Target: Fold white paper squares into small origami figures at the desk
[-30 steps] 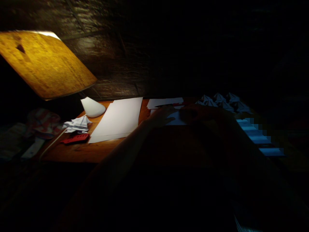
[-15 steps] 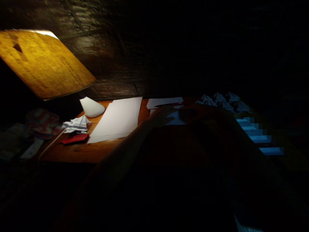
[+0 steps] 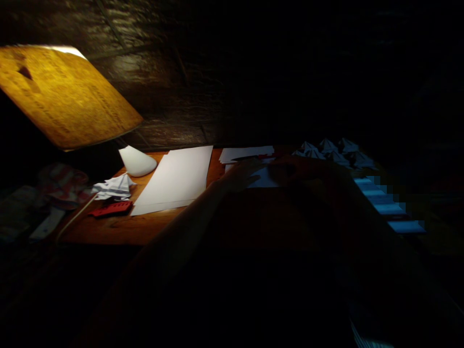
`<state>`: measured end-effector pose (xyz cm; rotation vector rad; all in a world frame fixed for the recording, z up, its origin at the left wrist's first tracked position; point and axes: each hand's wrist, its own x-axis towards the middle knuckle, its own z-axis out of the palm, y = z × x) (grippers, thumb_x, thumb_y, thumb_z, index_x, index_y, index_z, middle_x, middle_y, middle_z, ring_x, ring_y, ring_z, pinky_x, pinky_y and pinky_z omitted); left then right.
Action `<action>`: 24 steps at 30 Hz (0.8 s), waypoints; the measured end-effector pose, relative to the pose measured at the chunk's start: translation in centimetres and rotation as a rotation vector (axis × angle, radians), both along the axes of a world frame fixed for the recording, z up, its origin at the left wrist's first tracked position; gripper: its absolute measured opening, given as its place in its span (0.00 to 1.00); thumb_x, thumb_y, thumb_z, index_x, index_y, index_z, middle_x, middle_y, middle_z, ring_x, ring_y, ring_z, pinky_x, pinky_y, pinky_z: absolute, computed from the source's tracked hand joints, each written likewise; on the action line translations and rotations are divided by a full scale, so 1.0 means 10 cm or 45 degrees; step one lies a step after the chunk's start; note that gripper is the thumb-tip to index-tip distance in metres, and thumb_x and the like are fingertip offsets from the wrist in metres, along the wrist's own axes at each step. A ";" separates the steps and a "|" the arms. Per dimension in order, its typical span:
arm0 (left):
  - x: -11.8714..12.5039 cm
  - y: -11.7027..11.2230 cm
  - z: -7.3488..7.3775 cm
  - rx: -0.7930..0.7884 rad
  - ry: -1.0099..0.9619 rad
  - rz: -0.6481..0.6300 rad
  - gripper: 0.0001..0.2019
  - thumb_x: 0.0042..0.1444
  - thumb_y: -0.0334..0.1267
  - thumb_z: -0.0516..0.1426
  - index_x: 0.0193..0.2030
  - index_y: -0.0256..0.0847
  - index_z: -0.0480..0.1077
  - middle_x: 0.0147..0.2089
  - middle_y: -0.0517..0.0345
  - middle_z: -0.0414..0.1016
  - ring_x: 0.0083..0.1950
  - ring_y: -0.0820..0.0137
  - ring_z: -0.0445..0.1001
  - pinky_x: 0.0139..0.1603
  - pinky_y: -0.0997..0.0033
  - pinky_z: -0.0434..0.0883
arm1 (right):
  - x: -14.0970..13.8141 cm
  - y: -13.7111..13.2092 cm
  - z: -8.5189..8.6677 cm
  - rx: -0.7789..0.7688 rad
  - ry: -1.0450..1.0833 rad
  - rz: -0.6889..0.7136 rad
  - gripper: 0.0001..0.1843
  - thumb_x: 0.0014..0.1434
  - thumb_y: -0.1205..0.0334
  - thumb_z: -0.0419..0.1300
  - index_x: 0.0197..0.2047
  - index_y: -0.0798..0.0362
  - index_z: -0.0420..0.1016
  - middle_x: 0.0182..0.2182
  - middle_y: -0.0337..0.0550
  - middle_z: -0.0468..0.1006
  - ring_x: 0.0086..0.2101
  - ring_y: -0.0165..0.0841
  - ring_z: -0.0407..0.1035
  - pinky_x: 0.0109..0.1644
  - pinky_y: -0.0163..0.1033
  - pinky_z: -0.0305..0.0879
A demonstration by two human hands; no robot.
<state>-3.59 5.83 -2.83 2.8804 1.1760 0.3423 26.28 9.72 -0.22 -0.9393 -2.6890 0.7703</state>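
White paper sheet (image 3: 266,180) is pinned to the wooden worktop (image 3: 119,227) by the left hand (image 3: 242,175), laid flat, fingers extended. The right hand (image 3: 300,169) is set opposite on it; its closure cannot be told.

White paper sheets (image 3: 174,179), amber lampshade (image 3: 68,94), red tool (image 3: 111,209).

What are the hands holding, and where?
The left hand and right hand rest on a small paper sheet, at its left and right edges.
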 end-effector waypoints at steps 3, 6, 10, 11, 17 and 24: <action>0.00 -0.01 0.00 -0.025 0.031 0.005 0.26 0.72 0.47 0.45 0.75 0.50 0.53 0.77 0.51 0.54 0.78 0.58 0.50 0.75 0.47 0.53 | -0.01 -0.02 0.02 0.022 -0.028 -0.018 0.49 0.47 0.46 0.73 0.71 0.44 0.66 0.72 0.47 0.57 0.69 0.54 0.54 0.73 0.58 0.50; 0.01 -0.05 0.03 -0.066 0.047 0.036 0.27 0.73 0.46 0.43 0.76 0.50 0.48 0.79 0.52 0.51 0.80 0.59 0.45 0.76 0.45 0.48 | -0.02 -0.04 0.04 0.047 -0.057 -0.026 0.48 0.48 0.47 0.73 0.70 0.45 0.66 0.71 0.48 0.61 0.68 0.54 0.55 0.72 0.58 0.52; 0.02 -0.09 0.08 -0.093 0.082 0.076 0.29 0.73 0.47 0.43 0.77 0.48 0.43 0.80 0.50 0.46 0.80 0.57 0.41 0.77 0.42 0.42 | -0.03 -0.03 0.04 0.049 -0.054 -0.003 0.48 0.48 0.47 0.73 0.70 0.46 0.66 0.69 0.50 0.64 0.68 0.53 0.56 0.72 0.58 0.52; 0.02 -0.09 0.08 -0.087 0.096 0.075 0.29 0.73 0.47 0.42 0.78 0.47 0.43 0.80 0.50 0.45 0.81 0.57 0.41 0.77 0.42 0.42 | -0.02 -0.03 0.04 0.046 -0.052 0.001 0.48 0.48 0.47 0.73 0.70 0.47 0.66 0.68 0.51 0.64 0.67 0.52 0.57 0.72 0.58 0.52; -0.01 -0.04 0.04 -0.033 0.132 0.032 0.30 0.72 0.46 0.43 0.78 0.49 0.42 0.80 0.50 0.44 0.81 0.56 0.39 0.77 0.41 0.41 | -0.02 0.01 -0.01 0.054 -0.045 -0.010 0.47 0.48 0.48 0.73 0.69 0.46 0.68 0.68 0.50 0.65 0.68 0.52 0.55 0.72 0.57 0.51; 0.01 -0.06 0.07 -0.050 0.154 0.034 0.29 0.72 0.46 0.42 0.78 0.51 0.44 0.80 0.53 0.46 0.81 0.56 0.39 0.77 0.40 0.41 | -0.01 0.00 0.00 0.069 -0.053 0.005 0.44 0.48 0.49 0.72 0.68 0.47 0.70 0.67 0.50 0.67 0.66 0.51 0.59 0.71 0.58 0.53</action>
